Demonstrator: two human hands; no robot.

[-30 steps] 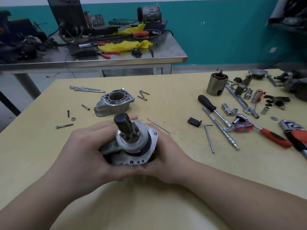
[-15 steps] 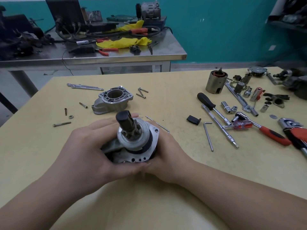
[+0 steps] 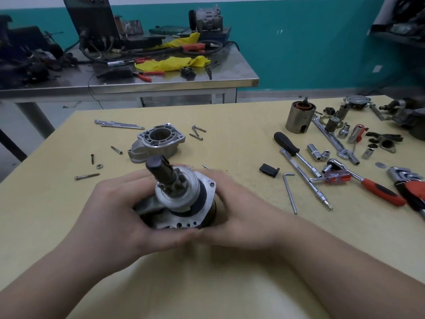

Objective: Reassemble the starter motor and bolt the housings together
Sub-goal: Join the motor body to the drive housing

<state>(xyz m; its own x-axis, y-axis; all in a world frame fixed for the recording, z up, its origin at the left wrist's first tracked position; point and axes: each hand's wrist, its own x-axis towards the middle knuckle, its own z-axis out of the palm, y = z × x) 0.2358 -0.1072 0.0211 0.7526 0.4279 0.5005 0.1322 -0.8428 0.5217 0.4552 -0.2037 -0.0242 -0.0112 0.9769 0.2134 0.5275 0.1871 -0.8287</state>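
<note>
From the head view, we've got both hands around the starter motor sub-assembly near the table's middle: left hand and right hand with fingers curled on its sides, shaft pointing up. We'd judge it partway: the nose housing sits unfitted toward the far edge, bolts lie loose toward the left edge, and the armature can stands off at the far right.

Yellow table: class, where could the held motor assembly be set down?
Bare room lies on the yellow table between the loose housing and the black-handled screwdriver, and along the near edge. The right side around the ratchet is crowded.
</note>
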